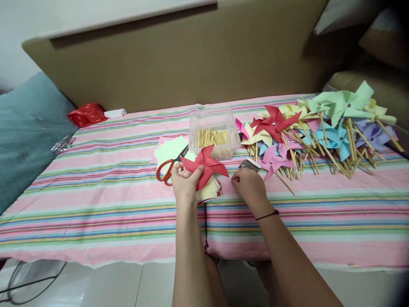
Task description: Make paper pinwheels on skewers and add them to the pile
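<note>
My left hand (187,179) pinches a red paper pinwheel (207,164) at its middle, the blades folded inward. No stick shows on it. To its right my right hand (251,185) is closed, fingertips together; whatever they hold is too small or hidden. Just beyond that hand lies a small clear packet (250,164), partly covered by it. Under the pinwheel is a stack of coloured paper sheets (207,192). Red-handled scissors (169,168) rest on pale green paper (172,149) left of my left hand.
A clear plastic box (211,117) of short wooden sticks (212,138) stands behind the pinwheel. Many finished pinwheels (319,128) on sticks are heaped at the right. A red plastic bag (86,115) and a teal cushion (32,128) are at the left on the striped cloth (111,204).
</note>
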A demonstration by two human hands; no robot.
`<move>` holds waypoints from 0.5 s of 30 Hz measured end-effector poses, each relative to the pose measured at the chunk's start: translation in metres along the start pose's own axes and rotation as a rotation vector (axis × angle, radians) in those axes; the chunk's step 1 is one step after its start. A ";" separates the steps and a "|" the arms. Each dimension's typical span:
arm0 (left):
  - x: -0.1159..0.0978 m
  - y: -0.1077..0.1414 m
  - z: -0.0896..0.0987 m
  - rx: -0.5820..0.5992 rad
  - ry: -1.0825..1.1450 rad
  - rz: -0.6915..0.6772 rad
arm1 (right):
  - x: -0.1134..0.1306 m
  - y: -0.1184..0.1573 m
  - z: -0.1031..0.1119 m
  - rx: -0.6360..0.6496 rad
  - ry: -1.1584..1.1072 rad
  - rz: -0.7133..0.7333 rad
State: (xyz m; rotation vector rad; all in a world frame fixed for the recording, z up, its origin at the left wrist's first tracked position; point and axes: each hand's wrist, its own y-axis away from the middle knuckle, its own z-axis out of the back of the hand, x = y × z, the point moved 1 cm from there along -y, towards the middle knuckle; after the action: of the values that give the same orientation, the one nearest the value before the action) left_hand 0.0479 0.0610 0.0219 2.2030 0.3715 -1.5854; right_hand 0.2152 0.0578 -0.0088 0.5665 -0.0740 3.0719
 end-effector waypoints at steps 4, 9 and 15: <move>0.003 -0.001 0.000 -0.002 0.010 -0.009 | 0.000 -0.001 -0.003 -0.005 -0.004 0.001; 0.002 0.000 -0.001 0.018 0.035 -0.013 | -0.006 -0.003 0.001 -0.141 -0.510 0.038; 0.003 0.002 -0.004 0.036 0.026 -0.014 | -0.007 0.003 0.011 -0.080 -1.353 -0.229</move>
State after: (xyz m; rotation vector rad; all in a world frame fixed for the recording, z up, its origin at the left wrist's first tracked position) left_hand 0.0528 0.0612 0.0205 2.2552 0.3697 -1.5840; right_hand 0.2255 0.0543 -0.0008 2.2329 -0.1202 1.9037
